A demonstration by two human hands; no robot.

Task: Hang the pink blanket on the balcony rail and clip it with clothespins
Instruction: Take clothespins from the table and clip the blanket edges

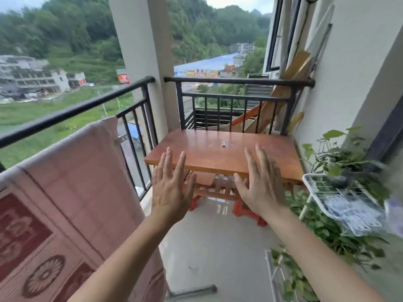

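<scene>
Pink blanket (65, 192) on rail (72, 111), left of spread fingers (169, 159)

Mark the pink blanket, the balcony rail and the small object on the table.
pink blanket (72, 171): head view, plain upper part hanging below the rail.
balcony rail (72, 111): head view, bare top bar.
small object (224, 144): head view, its middle; too small to identify.

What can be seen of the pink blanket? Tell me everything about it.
The pink blanket is draped over a lower bar of the black balcony rail on the left, hanging down toward the floor. It looks like woven cloth, pale pink with dark red panels and round flower patterns. A small clip-like thing sits at its right edge, too blurred to confirm. Neither hand touches it.
</scene>
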